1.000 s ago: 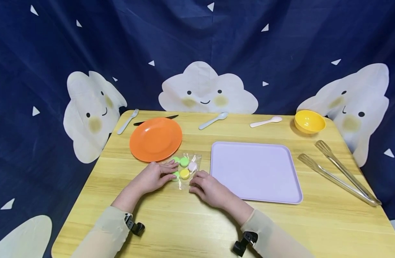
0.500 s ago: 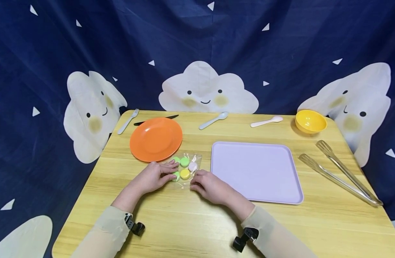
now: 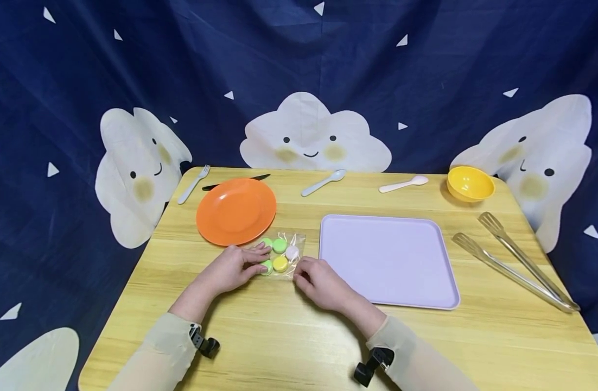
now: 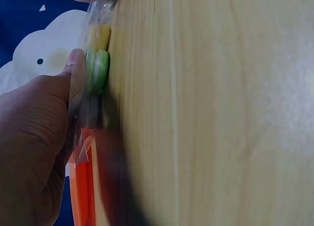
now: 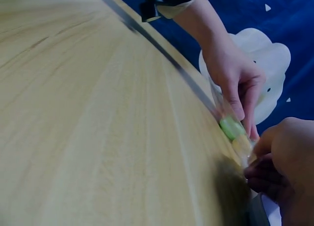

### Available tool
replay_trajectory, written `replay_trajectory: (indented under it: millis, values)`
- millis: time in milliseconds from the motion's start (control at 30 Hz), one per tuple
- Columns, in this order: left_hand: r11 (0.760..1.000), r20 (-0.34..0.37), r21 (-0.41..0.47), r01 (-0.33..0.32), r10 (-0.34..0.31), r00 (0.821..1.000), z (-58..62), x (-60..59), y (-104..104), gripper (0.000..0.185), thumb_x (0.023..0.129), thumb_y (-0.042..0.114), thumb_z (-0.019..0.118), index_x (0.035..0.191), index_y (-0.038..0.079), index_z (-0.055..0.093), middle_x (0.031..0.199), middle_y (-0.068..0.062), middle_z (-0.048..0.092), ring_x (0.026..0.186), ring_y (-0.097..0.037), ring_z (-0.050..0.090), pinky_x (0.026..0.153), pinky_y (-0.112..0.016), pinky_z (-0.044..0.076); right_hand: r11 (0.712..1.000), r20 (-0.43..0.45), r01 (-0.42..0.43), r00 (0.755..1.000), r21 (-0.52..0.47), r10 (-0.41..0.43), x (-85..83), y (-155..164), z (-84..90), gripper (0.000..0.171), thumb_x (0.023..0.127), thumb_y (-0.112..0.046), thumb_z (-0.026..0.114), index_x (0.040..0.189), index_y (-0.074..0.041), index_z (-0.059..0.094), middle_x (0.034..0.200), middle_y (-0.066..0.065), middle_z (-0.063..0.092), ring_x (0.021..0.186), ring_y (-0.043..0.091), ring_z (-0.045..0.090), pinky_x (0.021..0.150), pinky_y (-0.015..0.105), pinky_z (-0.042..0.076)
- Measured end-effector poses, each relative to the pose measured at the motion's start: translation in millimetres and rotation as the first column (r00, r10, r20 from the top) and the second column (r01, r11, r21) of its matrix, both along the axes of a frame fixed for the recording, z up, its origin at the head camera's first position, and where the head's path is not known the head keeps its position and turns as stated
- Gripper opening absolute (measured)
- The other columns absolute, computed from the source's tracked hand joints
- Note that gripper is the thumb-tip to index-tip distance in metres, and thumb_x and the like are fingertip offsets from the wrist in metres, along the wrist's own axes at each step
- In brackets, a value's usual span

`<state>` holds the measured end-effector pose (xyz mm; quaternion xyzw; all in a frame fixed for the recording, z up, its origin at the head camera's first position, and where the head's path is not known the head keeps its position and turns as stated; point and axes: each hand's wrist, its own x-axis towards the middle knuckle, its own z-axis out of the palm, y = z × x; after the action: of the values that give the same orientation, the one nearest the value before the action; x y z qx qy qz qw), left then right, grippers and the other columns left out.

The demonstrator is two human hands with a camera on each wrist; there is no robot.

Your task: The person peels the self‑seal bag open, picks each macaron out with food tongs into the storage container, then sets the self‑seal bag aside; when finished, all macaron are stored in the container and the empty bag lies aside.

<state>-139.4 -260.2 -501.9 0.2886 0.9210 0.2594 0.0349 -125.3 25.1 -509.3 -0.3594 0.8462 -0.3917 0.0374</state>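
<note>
- The clear bag point(image 3: 282, 255) of small round sweets lies on the worktop point(image 3: 289, 336) at centre frame, just below the orange plate point(image 3: 236, 210) and left of the lilac tray point(image 3: 388, 259).
- The left hand point(image 3: 232, 270) presses the bag's left side, fingers laid flat over a green sweet point(image 4: 97, 70).
- The right hand point(image 3: 320, 282) has its fingers curled at the bag's lower right corner; it seems to pinch the film, though the blurred wrist view leaves this unsure.
- To do this well, keep the left hand firm as an anchor, and pull the thin film gently so nothing spills.
- The film is glossy and crinkled; the sweets are smooth discs in green, yellow and pale pink; the worktop is matt pale wood.
</note>
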Motion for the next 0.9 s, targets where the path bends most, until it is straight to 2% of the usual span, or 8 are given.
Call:
replay_trajectory:
  millis: [233, 300, 400, 500, 600, 667, 767, 900]
  values:
    - [1.0, -0.034, 0.017, 0.004, -0.004, 0.999, 1.4, 0.5, 2, 0.037, 0.095, 0.027, 0.083, 0.127, 0.01, 0.077, 0.138, -0.001, 0.067, 0.133, -0.021, 0.06, 0.111, -0.044, 0.047, 0.984, 0.002, 0.148, 0.989, -0.102, -0.149, 3.0, 7, -0.6, 0.013, 0.094, 0.0, 0.067, 0.088, -0.012, 0.064, 0.088, -0.004, 0.061, 0.08, 0.011, 0.059, 0.07, 0.028, 0.054]
    - [1.0, -0.035, 0.02, 0.004, -0.003, 0.999, 1.3, 0.6, 2, 0.037, 0.095, 0.027, 0.083, 0.127, 0.01, 0.077, 0.138, -0.001, 0.067, 0.133, -0.021, 0.06, 0.111, -0.045, 0.046, 0.979, -0.005, 0.162, 0.986, -0.126, -0.164, 3.0, 10, -0.8, 0.014, 0.093, 0.001, 0.067, 0.087, -0.012, 0.064, 0.088, -0.004, 0.062, 0.08, 0.011, 0.059, 0.07, 0.028, 0.055]
    - [1.0, -0.03, 0.019, -0.003, 0.003, 1.0, 0.7, 1.0, 1, 0.038, 0.095, 0.027, 0.083, 0.128, 0.01, 0.077, 0.139, -0.001, 0.067, 0.133, -0.021, 0.059, 0.112, -0.045, 0.046, 0.978, 0.007, 0.14, 0.99, -0.154, -0.141, 3.1, 13, -0.4, 0.011, 0.092, 0.001, 0.068, 0.089, -0.01, 0.068, 0.089, -0.001, 0.065, 0.081, 0.012, 0.061, 0.072, 0.027, 0.056]
    - [1.0, -0.016, 0.014, -0.007, 0.007, 1.0, 1.5, 1.2, 0, 0.038, 0.095, 0.027, 0.082, 0.129, 0.011, 0.077, 0.139, -0.001, 0.067, 0.134, -0.02, 0.058, 0.113, -0.044, 0.045, 0.985, 0.022, 0.096, 0.995, -0.143, -0.094, 4.1, 11, 1.0, 0.004, 0.091, -0.006, 0.073, 0.094, -0.006, 0.07, 0.09, 0.002, 0.065, 0.08, 0.014, 0.061, 0.071, 0.027, 0.055]
    - [1.0, 0.01, 0.013, -0.01, 0.01, 1.0, 1.9, 1.4, 0, 0.037, 0.096, 0.028, 0.081, 0.129, 0.011, 0.076, 0.14, 0.0, 0.066, 0.136, -0.018, 0.056, 0.114, -0.042, 0.044, 0.992, -0.007, 0.073, 0.997, -0.099, -0.074, 5.9, 6, -0.1, 0.019, 0.089, -0.016, 0.079, 0.1, -0.003, 0.07, 0.087, 0.003, 0.062, 0.075, 0.014, 0.057, 0.065, 0.026, 0.052]
    - [1.0, 0.012, 0.016, -0.006, 0.006, 1.0, 2.0, 1.4, 1, 0.037, 0.097, 0.027, 0.081, 0.129, 0.011, 0.076, 0.14, 0.0, 0.066, 0.136, -0.018, 0.056, 0.114, -0.042, 0.043, 0.995, -0.052, 0.079, 0.995, -0.065, -0.083, 6.4, 1, -1.6, 0.022, 0.09, -0.018, 0.081, 0.101, -0.003, 0.07, 0.084, 0.001, 0.06, 0.074, 0.013, 0.054, 0.065, 0.026, 0.05]
    - [1.0, 0.007, 0.017, -0.006, 0.006, 1.0, 2.1, 1.5, 1, 0.037, 0.097, 0.027, 0.081, 0.129, 0.011, 0.076, 0.14, 0.0, 0.066, 0.136, -0.018, 0.056, 0.114, -0.042, 0.043, 0.994, -0.089, 0.105, 0.99, -0.032, -0.108, 6.5, -6, -1.4, 0.012, 0.094, -0.014, 0.079, 0.096, -0.006, 0.071, 0.085, -0.001, 0.062, 0.075, 0.012, 0.059, 0.068, 0.028, 0.054]
    - [1.0, -0.004, 0.018, -0.005, 0.005, 1.0, 2.6, 2.9, 0, 0.036, 0.097, 0.027, 0.081, 0.129, 0.011, 0.077, 0.139, -0.001, 0.067, 0.135, -0.019, 0.057, 0.113, -0.044, 0.045, 0.989, -0.066, 0.144, 0.987, -0.031, -0.145, 5.3, -9, 1.2, 0.007, 0.098, -0.009, 0.076, 0.091, -0.009, 0.076, 0.087, 0.0, 0.071, 0.081, 0.013, 0.068, 0.074, 0.031, 0.059]
